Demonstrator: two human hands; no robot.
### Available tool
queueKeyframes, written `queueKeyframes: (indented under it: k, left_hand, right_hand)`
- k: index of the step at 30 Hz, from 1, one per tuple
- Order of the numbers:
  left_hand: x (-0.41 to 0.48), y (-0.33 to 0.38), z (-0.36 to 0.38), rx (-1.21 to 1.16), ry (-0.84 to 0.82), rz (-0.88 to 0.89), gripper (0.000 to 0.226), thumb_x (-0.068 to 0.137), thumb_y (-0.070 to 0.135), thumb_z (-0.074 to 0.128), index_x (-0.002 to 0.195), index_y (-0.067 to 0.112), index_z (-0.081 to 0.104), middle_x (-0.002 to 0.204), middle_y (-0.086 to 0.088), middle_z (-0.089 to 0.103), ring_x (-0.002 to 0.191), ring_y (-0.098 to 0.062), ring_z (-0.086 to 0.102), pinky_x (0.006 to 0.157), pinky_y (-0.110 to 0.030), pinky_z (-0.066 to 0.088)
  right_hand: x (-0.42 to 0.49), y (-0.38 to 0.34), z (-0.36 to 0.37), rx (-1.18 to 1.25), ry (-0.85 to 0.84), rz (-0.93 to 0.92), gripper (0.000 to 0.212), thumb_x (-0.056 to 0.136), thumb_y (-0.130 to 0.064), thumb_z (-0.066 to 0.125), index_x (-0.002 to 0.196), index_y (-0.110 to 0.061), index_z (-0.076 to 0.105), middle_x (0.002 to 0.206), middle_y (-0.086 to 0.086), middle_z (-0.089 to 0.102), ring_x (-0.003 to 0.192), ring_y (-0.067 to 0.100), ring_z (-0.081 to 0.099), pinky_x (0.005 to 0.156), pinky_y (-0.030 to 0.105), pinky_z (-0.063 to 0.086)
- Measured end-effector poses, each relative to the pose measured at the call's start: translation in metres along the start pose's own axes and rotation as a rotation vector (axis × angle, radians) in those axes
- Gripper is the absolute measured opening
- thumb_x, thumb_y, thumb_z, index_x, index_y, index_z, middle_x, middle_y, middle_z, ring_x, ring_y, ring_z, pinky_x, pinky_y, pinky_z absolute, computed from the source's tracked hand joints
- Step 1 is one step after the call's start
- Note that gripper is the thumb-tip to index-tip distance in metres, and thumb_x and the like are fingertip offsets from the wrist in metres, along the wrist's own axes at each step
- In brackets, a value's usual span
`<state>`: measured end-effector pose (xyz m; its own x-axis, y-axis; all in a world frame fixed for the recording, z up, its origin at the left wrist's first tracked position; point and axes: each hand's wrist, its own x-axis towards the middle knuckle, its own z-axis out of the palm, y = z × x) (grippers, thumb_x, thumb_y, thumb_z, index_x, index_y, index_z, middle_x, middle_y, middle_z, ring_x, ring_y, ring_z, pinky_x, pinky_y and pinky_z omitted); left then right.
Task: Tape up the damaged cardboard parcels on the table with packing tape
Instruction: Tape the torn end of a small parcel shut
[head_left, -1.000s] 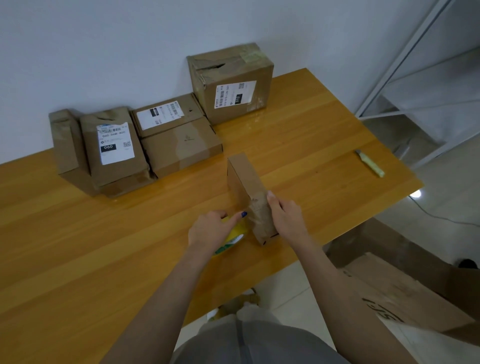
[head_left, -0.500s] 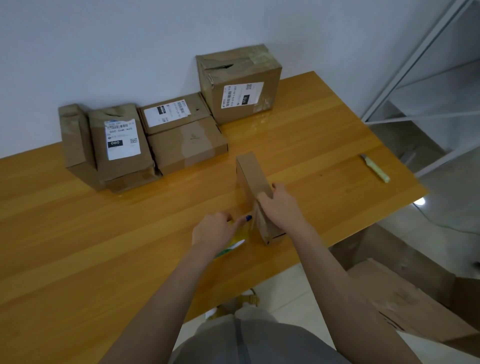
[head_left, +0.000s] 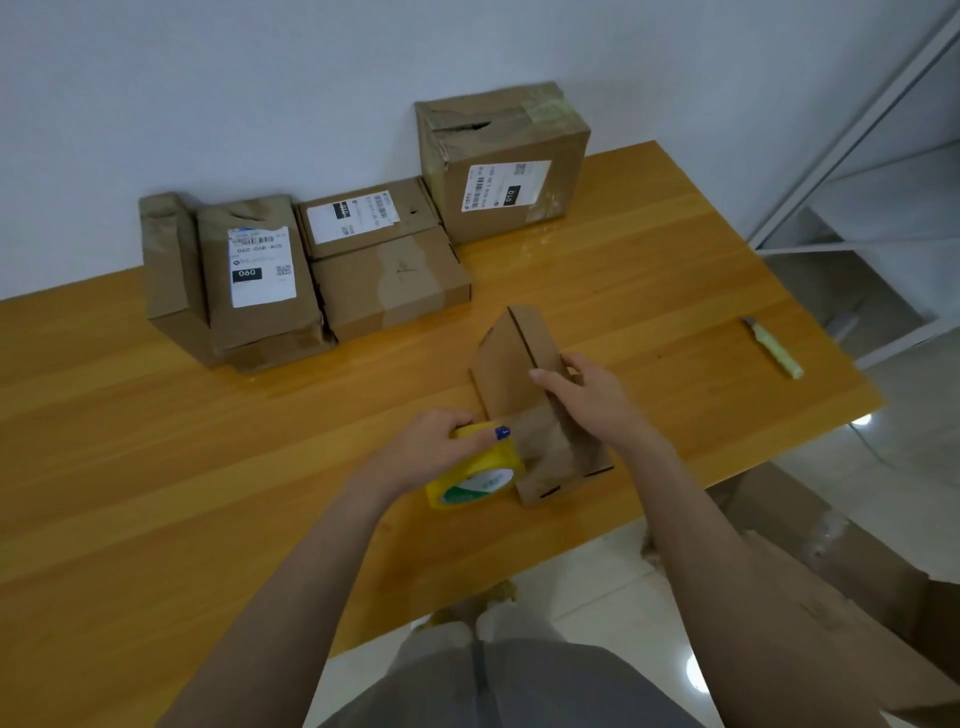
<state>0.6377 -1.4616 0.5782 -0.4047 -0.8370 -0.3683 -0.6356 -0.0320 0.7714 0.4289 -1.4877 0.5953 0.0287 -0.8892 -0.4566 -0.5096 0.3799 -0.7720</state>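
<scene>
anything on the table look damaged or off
The tall box at the back has a torn, gaping slit in its top and crumpled tape. The labelled parcel at the left is creased and dented.

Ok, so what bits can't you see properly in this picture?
Head view only:
1. Tape roll: its top is covered by the left hand gripping it.
2. Small box: its right side is hidden behind the right hand holding it.
3. Parcel labels: small print too blurred to read.
4. Floor carton: cut off by the right edge.
</scene>
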Motion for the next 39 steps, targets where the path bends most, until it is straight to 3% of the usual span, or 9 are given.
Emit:
queueKeyframes:
  k: [8,12,14,17,20,24,27,30,39]
  left_hand:
    - [0.005,0.008,0.005,-0.186,0.021,0.012,0.015,0.093,0.031,0.056,0.081,0.029,0.063,0.07,0.02,0.064,0.064,0.003,0.06,0.058,-0.014,0.042]
    - [0.012,0.024,0.012,-0.177,0.064,0.024,0.032,0.087,0.049,0.058,0.087,0.018,0.067,0.081,0.003,0.065,0.069,-0.006,0.063,0.058,-0.02,0.047]
    - [0.016,0.033,0.017,-0.16,0.08,0.049,0.053,0.08,0.058,0.053,0.094,0.008,0.067,0.087,-0.006,0.065,0.074,-0.014,0.063,0.063,-0.028,0.048]
    - [0.018,0.036,0.022,-0.175,0.08,0.044,0.053,0.087,0.058,0.049,0.1,0.01,0.067,0.096,-0.01,0.066,0.082,-0.016,0.063,0.071,-0.033,0.05]
    - [0.016,0.033,0.024,-0.252,0.105,-0.037,0.045,0.086,0.065,0.047,0.1,0.026,0.066,0.099,-0.006,0.071,0.087,-0.02,0.067,0.078,-0.036,0.052]
    - [0.018,0.039,0.028,-0.225,0.143,-0.042,0.036,0.09,0.058,0.046,0.089,0.029,0.068,0.071,0.011,0.069,0.064,-0.004,0.063,0.057,-0.021,0.045]
    - [0.023,0.048,0.026,-0.11,0.16,-0.033,0.037,0.092,0.046,0.046,0.076,0.019,0.066,0.059,0.003,0.062,0.049,-0.006,0.051,0.049,-0.022,0.035]
    - [0.023,0.048,0.021,0.033,0.186,-0.03,0.056,0.089,0.054,0.044,0.091,0.003,0.069,0.077,-0.019,0.066,0.058,-0.028,0.056,0.051,-0.039,0.039]
    - [0.02,0.049,0.008,0.813,0.19,-0.355,0.06,0.092,0.066,0.029,0.117,0.025,0.065,0.085,-0.001,0.062,0.084,-0.02,0.061,0.06,-0.026,0.044]
  right_hand:
    - [0.02,0.023,-0.022,0.244,-0.155,0.091,0.024,0.103,-0.032,0.042,0.125,-0.025,0.049,0.103,-0.014,0.057,0.082,0.0,0.054,0.064,0.018,0.043]
    - [0.032,0.032,-0.008,0.016,-0.056,0.06,0.051,0.104,-0.041,0.029,0.147,-0.012,0.035,0.144,0.003,0.044,0.132,0.023,0.041,0.103,0.034,0.036]
    - [0.037,0.04,-0.004,-0.086,0.019,0.081,0.052,0.102,-0.048,0.026,0.116,-0.01,0.058,0.115,0.011,0.06,0.11,0.031,0.054,0.08,0.032,0.042]
    - [0.041,0.049,-0.001,-0.13,0.108,0.119,0.058,0.099,-0.057,0.026,0.068,-0.012,0.045,0.07,0.004,0.048,0.066,0.021,0.047,0.052,0.03,0.029]
    - [0.046,0.055,0.0,-0.109,0.089,0.15,0.063,0.096,-0.063,0.024,0.097,-0.007,0.054,0.09,0.007,0.054,0.079,0.022,0.049,0.064,0.033,0.035]
    - [0.055,0.064,0.001,-0.074,0.065,0.172,0.071,0.093,-0.068,0.023,0.116,-0.008,0.054,0.102,0.009,0.054,0.091,0.025,0.047,0.076,0.034,0.035]
    - [0.058,0.068,0.001,-0.075,0.084,0.169,0.064,0.094,-0.066,0.026,0.081,-0.01,0.054,0.082,0.005,0.054,0.075,0.019,0.049,0.063,0.033,0.034]
    - [0.059,0.066,0.003,-0.106,0.07,0.152,0.062,0.095,-0.064,0.026,0.07,-0.012,0.049,0.072,0.003,0.048,0.07,0.019,0.047,0.057,0.031,0.031]
    - [0.068,0.067,0.004,-0.177,0.045,0.09,0.061,0.093,-0.068,0.02,0.065,-0.018,0.042,0.073,0.004,0.05,0.072,0.023,0.051,0.061,0.031,0.036]
